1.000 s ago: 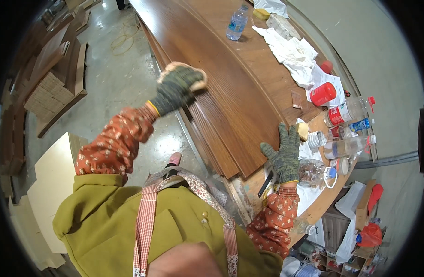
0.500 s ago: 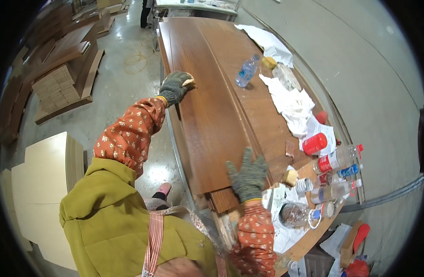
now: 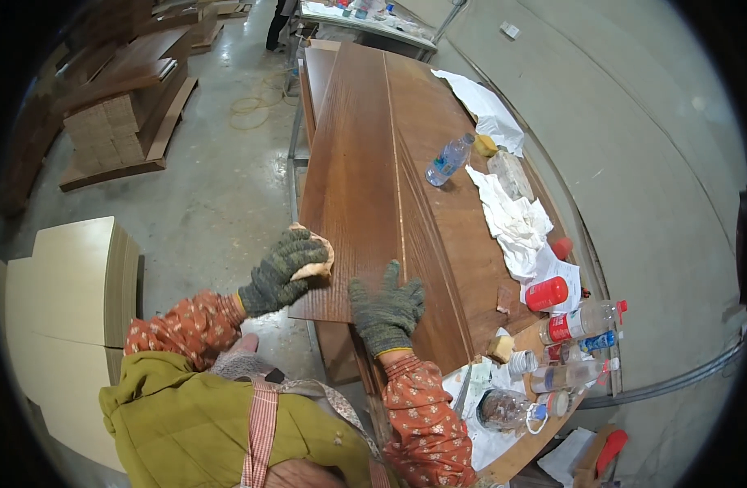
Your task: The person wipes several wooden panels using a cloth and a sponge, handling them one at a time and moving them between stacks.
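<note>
A long brown wood-grain panel (image 3: pixel 353 179) lies lengthwise in front of me, its near end turned out past the left edge of the stack. Beneath it, to the right, another brown panel (image 3: pixel 434 305) shows. At the top panel's left edge, near its near corner, my gloved left hand (image 3: pixel 282 272) is closed on a tan folded sheet (image 3: pixel 317 259) that looks like sandpaper. My right hand (image 3: pixel 387 309), in a grey-green knit glove, rests with fingers spread on the panel's near right corner and holds nothing.
Along the table's right side lie a water bottle (image 3: pixel 450 160), crumpled white cloth (image 3: pixel 512 228), a red can (image 3: pixel 546 294), several clear bottles (image 3: pixel 587 320) and a yellow sponge (image 3: pixel 500 348). Stacked pale boards (image 3: pixel 72 285) stand on the left floor. A person (image 3: pixel 278 26) stands far off.
The top panel has turned, its near end swinging left and baring the panel beneath. My left hand has come nearer along its left edge with the tan sheet; my right hand has shifted left.
</note>
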Motion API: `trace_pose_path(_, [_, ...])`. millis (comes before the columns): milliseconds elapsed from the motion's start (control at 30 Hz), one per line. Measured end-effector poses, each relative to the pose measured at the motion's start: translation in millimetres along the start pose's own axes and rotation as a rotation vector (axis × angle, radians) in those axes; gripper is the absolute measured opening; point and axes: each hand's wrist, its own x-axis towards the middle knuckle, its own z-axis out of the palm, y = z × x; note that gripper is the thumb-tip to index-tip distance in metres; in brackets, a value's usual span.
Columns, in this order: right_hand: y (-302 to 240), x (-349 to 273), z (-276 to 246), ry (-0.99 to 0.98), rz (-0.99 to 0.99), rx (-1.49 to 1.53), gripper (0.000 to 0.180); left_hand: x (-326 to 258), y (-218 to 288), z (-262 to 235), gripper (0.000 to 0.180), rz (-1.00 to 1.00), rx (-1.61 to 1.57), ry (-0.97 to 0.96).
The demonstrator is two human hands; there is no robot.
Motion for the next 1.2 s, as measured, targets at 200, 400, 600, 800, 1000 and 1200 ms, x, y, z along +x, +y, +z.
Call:
trace_pose_path(200, [-25.5, 7.9, 6.4, 0.050, -0.050, 0.038, 0.086, 16.6, -19.7, -22.3, 0.021, -0.175, -0.170, -0.023])
trace_pose_path(400, [-25.9, 16.9, -8.8, 0.144, -0.360, 0.681, 0.088, 43.7, 3.8, -39.2, 0.038, -0.700, -1.306, -0.022])
trace_pose_path(600, [-63.4, 8.5, -21.2, 0.213, -0.182, 1.505, 0.051, 60.2, 13.4, -24.0, 0.055, -0.705, -1.576, -0.149])
trace_pose_path(800, [26.4, 26.0, -20.0, 0.585, -0.106, 1.188, 0.035, 5.3, -41.3, -71.9, 0.057, -0.726, -0.844, -0.056])
trace_pose_path(1000, [-7.6, 32.5, 11.1, 0.321, -0.373, 0.387, 0.056, -57.3, -1.3, -60.7, 0.068, -1.239, -1.698, 0.110])
trace_pose_path(1200, [-44.2, 23.7, 1.2, 0.150, -0.680, 0.189, 0.082, -56.7, 10.0, -67.4, 0.026, -1.444, -1.527, 0.365])
